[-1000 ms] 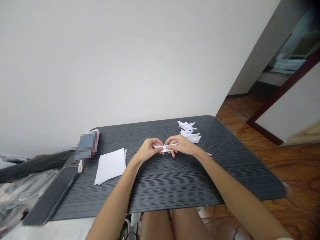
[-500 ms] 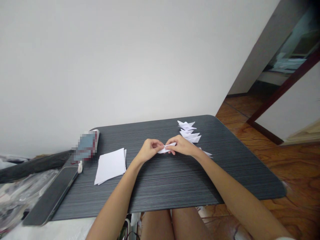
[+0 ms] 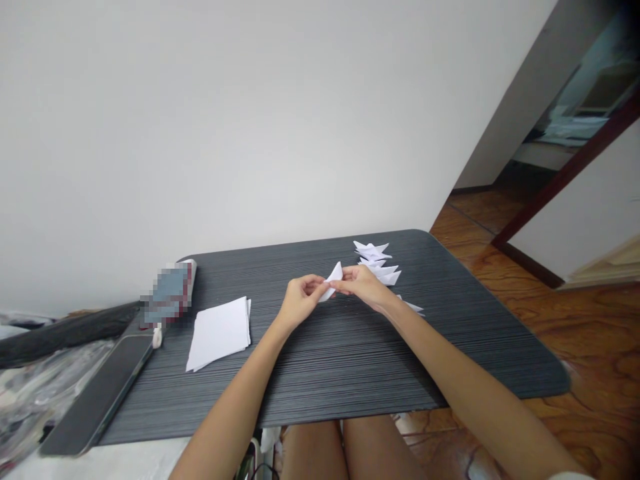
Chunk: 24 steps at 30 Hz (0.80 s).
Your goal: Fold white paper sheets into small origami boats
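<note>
A small folded white paper is held above the dark table, tilted with one pointed end up. My left hand pinches its lower left side between thumb and fingers. From the other side my right hand is closed on the same folded paper, thumb across its front. Just beyond my right hand stand several folded paper boats, lined up one behind another. Another folded piece is partly hidden behind my right forearm.
A stack of white square paper sheets lies left of my left arm. At the table's left end are a blurred-out object and a long dark flat case. A white wall rises behind the table.
The folded paper has turned from lying nearly level to standing tilted, its tip pointing up. My right thumb has shifted onto its front, and both hands stay closed on it.
</note>
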Each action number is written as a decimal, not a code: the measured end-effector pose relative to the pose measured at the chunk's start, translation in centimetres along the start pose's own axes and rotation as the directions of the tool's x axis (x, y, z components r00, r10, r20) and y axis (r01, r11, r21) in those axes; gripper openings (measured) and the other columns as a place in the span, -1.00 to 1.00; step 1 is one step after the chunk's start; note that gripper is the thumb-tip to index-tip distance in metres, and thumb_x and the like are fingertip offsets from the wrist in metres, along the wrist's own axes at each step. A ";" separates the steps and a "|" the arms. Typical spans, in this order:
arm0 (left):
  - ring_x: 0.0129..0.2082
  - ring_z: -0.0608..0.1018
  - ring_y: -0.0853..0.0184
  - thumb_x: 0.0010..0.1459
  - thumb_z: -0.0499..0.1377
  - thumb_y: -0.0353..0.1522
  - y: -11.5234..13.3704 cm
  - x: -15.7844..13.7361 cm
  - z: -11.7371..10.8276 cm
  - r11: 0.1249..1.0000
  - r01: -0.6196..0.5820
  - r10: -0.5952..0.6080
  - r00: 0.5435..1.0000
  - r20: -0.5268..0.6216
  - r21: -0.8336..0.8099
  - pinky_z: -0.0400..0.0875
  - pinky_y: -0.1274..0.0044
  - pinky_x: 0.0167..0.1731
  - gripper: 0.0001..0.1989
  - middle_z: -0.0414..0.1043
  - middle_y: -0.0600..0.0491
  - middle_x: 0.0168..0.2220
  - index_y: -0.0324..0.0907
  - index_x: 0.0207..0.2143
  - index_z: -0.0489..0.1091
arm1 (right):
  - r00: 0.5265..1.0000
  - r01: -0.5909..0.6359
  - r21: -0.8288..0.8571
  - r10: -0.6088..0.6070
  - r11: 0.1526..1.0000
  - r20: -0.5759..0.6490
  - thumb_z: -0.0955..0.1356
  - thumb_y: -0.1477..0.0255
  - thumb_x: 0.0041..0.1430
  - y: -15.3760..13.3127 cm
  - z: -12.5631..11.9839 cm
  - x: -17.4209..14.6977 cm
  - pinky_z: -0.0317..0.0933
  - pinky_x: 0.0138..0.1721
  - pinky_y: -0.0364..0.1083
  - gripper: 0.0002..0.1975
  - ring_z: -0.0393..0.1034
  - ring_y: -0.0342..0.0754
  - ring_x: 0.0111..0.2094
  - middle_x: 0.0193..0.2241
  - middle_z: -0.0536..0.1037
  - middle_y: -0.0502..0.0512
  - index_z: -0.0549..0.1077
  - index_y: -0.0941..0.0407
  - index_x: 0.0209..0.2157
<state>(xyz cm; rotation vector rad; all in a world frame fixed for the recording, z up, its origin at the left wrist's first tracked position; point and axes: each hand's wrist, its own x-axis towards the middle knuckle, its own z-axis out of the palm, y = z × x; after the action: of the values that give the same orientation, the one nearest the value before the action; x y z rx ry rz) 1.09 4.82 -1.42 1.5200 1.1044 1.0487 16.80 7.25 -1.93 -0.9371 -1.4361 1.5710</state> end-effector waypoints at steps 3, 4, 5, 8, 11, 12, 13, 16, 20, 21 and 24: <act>-0.48 0.52 0.32 -0.07 0.18 -0.26 0.0 -0.2 0.3 0.999 0.018 -0.015 0.995 0.095 -0.037 0.43 0.49 -0.41 -0.72 0.47 -0.06 -0.49 -0.33 -0.41 0.33 | 1.000 0.013 -0.053 -0.013 0.998 0.000 0.40 0.35 -0.21 0.0 0.0 0.0 -0.04 -0.64 -0.22 -0.76 0.15 -0.26 -0.66 -0.67 0.39 -0.03 0.41 0.24 -0.50; -0.49 0.52 0.32 -0.06 0.17 -0.25 -0.1 -0.2 0.4 0.999 0.030 -0.026 0.993 0.112 -0.040 0.43 0.49 -0.43 -0.72 0.47 -0.07 -0.49 -0.33 -0.40 0.32 | 1.000 0.016 -0.066 -0.017 0.998 -0.010 0.40 0.35 -0.21 0.1 0.0 0.1 -0.02 -0.64 -0.22 -0.76 0.15 -0.26 -0.65 -0.66 0.39 -0.03 0.40 0.23 -0.51; -0.50 0.52 0.32 -0.04 0.15 -0.25 -0.1 -0.3 0.5 0.999 0.038 -0.033 0.993 0.115 -0.038 0.44 0.49 -0.45 -0.72 0.46 -0.07 -0.49 -0.33 -0.38 0.30 | 0.999 0.021 -0.073 -0.023 0.997 -0.026 0.40 0.34 -0.22 0.1 0.0 0.1 -0.01 -0.64 -0.22 -0.76 0.16 -0.26 -0.65 -0.65 0.39 -0.03 0.39 0.23 -0.52; -0.48 0.53 0.34 -0.02 0.13 -0.27 -0.2 -0.4 0.7 0.999 -0.026 0.025 0.999 0.023 0.040 0.44 0.53 -0.48 -0.69 0.46 -0.04 -0.41 -0.27 -0.24 0.23 | 0.994 0.027 -0.050 -0.031 0.998 -0.101 0.40 0.31 -0.23 0.2 0.1 0.3 0.01 -0.63 -0.22 -0.74 0.15 -0.26 -0.65 -0.66 0.35 -0.06 0.36 0.21 -0.52; -0.41 0.52 0.35 -0.02 0.14 -0.29 -0.2 -0.4 0.7 0.980 -0.127 0.142 0.986 -0.089 0.155 0.44 0.57 -0.48 -0.72 0.42 -0.01 -0.30 -0.20 -0.25 0.22 | 0.988 0.041 0.053 -0.033 0.998 -0.149 0.40 0.29 -0.23 0.4 0.4 0.4 -0.05 -0.65 -0.22 -0.72 0.11 -0.27 -0.66 -0.70 0.29 -0.09 0.32 0.19 -0.54; -0.40 0.52 0.35 -0.02 0.13 -0.28 -0.2 -0.4 0.6 0.977 -0.140 0.158 0.981 -0.110 0.161 0.44 0.57 -0.48 -0.75 0.41 -0.01 -0.28 -0.20 -0.28 0.23 | 0.987 0.050 0.093 -0.035 0.994 -0.157 0.40 0.28 -0.23 0.4 0.5 0.4 -0.06 -0.66 -0.22 -0.71 0.10 -0.27 -0.66 -0.70 0.28 -0.10 0.31 0.19 -0.54; -0.40 0.52 0.34 -0.02 0.12 -0.28 -0.2 -0.4 0.6 0.979 -0.143 0.162 0.979 -0.126 0.148 0.45 0.56 -0.48 -0.76 0.40 -0.01 -0.28 -0.21 -0.30 0.23 | 0.986 0.059 0.126 -0.039 0.990 -0.161 0.40 0.28 -0.23 0.4 0.7 0.4 -0.07 -0.66 -0.22 -0.71 0.09 -0.27 -0.67 -0.70 0.27 -0.10 0.30 0.19 -0.54; -0.45 0.53 0.35 -0.01 0.11 -0.28 -0.3 -0.2 0.7 0.990 -0.130 0.136 0.981 -0.137 0.053 0.45 0.52 -0.41 -0.74 0.43 0.01 -0.37 -0.21 -0.28 0.21 | 0.983 0.077 0.162 -0.048 0.984 -0.178 0.39 0.27 -0.22 0.4 1.2 0.3 -0.08 -0.65 -0.21 -0.71 0.07 -0.27 -0.67 -0.70 0.26 -0.10 0.30 0.19 -0.54; -0.46 0.54 0.32 -0.03 0.13 -0.29 -0.2 -0.1 1.0 0.993 -0.089 0.077 0.987 -0.139 -0.079 0.45 0.46 -0.35 -0.70 0.45 0.03 -0.45 -0.21 -0.24 0.18 | 0.972 0.113 0.145 -0.079 0.983 -0.222 0.38 0.26 -0.21 0.5 1.6 0.3 -0.07 -0.64 -0.21 -0.71 0.07 -0.26 -0.66 -0.69 0.26 -0.09 0.30 0.18 -0.54; -0.46 0.54 0.31 -0.03 0.14 -0.29 -0.1 -0.1 1.1 0.991 -0.083 0.066 0.987 -0.148 -0.107 0.45 0.46 -0.35 -0.71 0.45 0.03 -0.46 -0.21 -0.26 0.18 | 0.968 0.122 0.136 -0.087 0.983 -0.234 0.38 0.25 -0.21 0.5 1.7 0.3 -0.07 -0.64 -0.20 -0.71 0.07 -0.26 -0.66 -0.69 0.27 -0.08 0.30 0.18 -0.54; -0.46 0.54 0.29 -0.04 0.14 -0.29 0.1 -0.2 1.3 0.984 -0.076 0.050 0.986 -0.160 -0.162 0.45 0.47 -0.38 -0.74 0.45 0.03 -0.47 -0.21 -0.30 0.19 | 0.958 0.139 0.118 -0.104 0.983 -0.268 0.37 0.24 -0.19 0.7 1.8 0.4 -0.06 -0.65 -0.20 -0.71 0.08 -0.26 -0.67 -0.70 0.27 -0.08 0.29 0.17 -0.53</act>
<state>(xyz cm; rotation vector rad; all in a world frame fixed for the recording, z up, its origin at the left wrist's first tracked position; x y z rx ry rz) 2.30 4.38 -1.52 1.3650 1.0514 1.2892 14.99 6.87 -2.50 -0.9194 -1.1653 1.3786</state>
